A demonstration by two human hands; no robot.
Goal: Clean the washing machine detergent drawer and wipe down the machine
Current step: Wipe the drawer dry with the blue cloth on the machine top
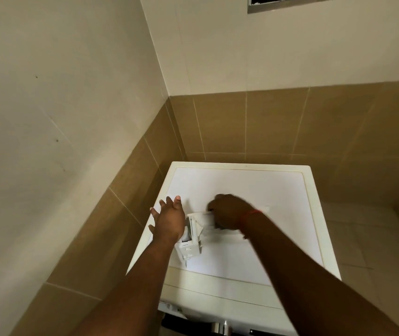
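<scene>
The white washing machine stands in a tiled corner, seen from above. The white detergent drawer lies out of the machine on its top, near the left edge. My left hand hovers over the drawer's left side with fingers spread and straight, holding nothing. My right hand is curled over the drawer's far right end and grips a white piece there; motion blur hides whether that piece is a cloth or a part of the drawer. A red thread circles my right wrist.
Brown tiled walls close in behind and to the left of the machine. The empty drawer slot shows at the machine's front left. A pale tiled floor lies to the right. A window frame sits high up.
</scene>
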